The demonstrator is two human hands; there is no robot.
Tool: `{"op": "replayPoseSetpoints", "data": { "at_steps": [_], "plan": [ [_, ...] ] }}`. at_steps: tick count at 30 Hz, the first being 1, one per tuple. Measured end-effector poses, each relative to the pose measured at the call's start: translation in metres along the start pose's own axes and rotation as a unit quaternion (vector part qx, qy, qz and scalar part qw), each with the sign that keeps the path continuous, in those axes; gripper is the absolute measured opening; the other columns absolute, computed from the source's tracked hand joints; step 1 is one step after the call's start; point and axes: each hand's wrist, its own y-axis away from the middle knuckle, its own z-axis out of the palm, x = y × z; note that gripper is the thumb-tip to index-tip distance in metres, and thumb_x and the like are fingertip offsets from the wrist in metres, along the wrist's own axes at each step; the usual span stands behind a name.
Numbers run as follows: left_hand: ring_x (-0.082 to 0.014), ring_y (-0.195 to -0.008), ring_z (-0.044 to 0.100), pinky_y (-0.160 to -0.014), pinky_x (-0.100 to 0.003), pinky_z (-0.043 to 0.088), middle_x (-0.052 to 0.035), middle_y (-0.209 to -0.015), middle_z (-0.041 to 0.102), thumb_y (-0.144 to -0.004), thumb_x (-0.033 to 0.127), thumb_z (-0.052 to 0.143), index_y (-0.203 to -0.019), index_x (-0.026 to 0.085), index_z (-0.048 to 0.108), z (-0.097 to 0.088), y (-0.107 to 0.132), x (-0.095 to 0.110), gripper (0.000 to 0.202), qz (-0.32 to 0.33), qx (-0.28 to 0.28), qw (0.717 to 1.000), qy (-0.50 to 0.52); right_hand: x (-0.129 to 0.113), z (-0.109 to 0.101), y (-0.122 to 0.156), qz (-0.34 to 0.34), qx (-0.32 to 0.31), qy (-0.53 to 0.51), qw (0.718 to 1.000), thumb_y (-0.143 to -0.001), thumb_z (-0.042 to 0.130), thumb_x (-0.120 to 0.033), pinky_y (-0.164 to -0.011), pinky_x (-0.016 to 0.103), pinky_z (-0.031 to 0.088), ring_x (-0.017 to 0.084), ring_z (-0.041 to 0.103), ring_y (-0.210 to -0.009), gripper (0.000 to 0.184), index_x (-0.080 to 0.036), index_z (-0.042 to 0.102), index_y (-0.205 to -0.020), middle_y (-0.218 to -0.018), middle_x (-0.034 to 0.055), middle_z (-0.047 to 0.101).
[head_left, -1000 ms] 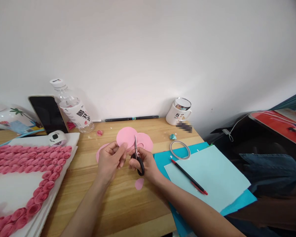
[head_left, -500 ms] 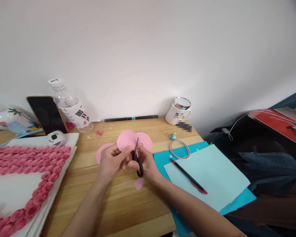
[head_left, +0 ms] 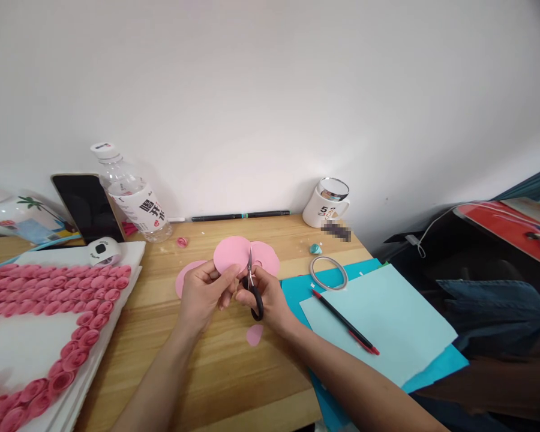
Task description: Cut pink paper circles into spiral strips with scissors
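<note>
While our left hand (head_left: 206, 291) pinches a pink paper disc (head_left: 231, 253) between thumb and fingers, our right hand (head_left: 268, 295) has its fingers bent around the handles of the scissors (head_left: 251, 275). The disc is at one o'clock from our left hand, and the blades, pointing to twelve, are at its right edge; how wide they stand, we cannot tell. Between six and seven o'clock from our right hand, a small pink piece (head_left: 254, 335) lies on the wooden table (head_left: 216, 372).
</note>
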Motion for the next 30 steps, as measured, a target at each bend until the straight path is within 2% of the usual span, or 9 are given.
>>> {"op": "replayPoseSetpoints", "data": {
  "at_steps": [6,15,26,30],
  "plan": [
    [-0.0026,-0.029,0.037,-0.031,-0.016,0.023,0.0061,-0.04,0.048,-0.064,0.033,0.074,-0.055,0.014,0.056,-0.0009,-0.0004,0.0011,0.028,0.002,0.003,1.0,0.007,0.0005,0.0001,0.0002,0.025,0.004,0.011,1.0,-0.066,0.072,-0.05,-0.047,0.022,0.03,0.009,0.038,-0.05,0.041,-0.02,0.05,-0.082,-0.06,-0.005,0.047],
    [-0.0032,-0.03,0.037,-0.033,-0.018,0.024,0.0065,-0.04,0.048,-0.066,0.034,0.073,-0.061,0.014,0.058,-0.0032,-0.0012,-0.0019,0.026,0.005,0.007,1.0,0.016,0.0052,-0.0018,0.0009,0.047,0.009,0.007,0.999,-0.065,0.073,-0.044,-0.046,0.02,0.031,0.008,0.038,-0.048,0.036,-0.02,0.051,-0.08,-0.058,-0.0059,0.05],
    [-0.0036,-0.028,0.037,-0.031,-0.017,0.024,0.0056,-0.042,0.051,-0.069,0.031,0.07,-0.056,0.015,0.051,-0.0046,-0.0033,-0.0025,0.028,0.026,0.037,0.998,0.05,0.0041,-0.0002,0.0017,0.081,0.013,-0.01,0.997,-0.062,0.076,-0.039,-0.043,0.019,0.032,0.008,0.042,-0.044,0.036,-0.019,0.051,-0.079,-0.052,-0.006,0.055],
    [-0.0038,-0.027,0.036,-0.029,-0.017,0.022,0.0066,-0.043,0.052,-0.07,0.032,0.069,-0.061,0.016,0.052,-0.003,-0.0033,-0.002,0.025,0.03,0.055,0.995,0.072,0.0075,0.0012,0.0026,0.082,0.016,-0.022,0.996,-0.06,0.078,-0.036,-0.044,0.019,0.034,0.008,0.044,-0.045,0.037,-0.018,0.052,-0.078,-0.053,-0.0057,0.055]
  ]
}}
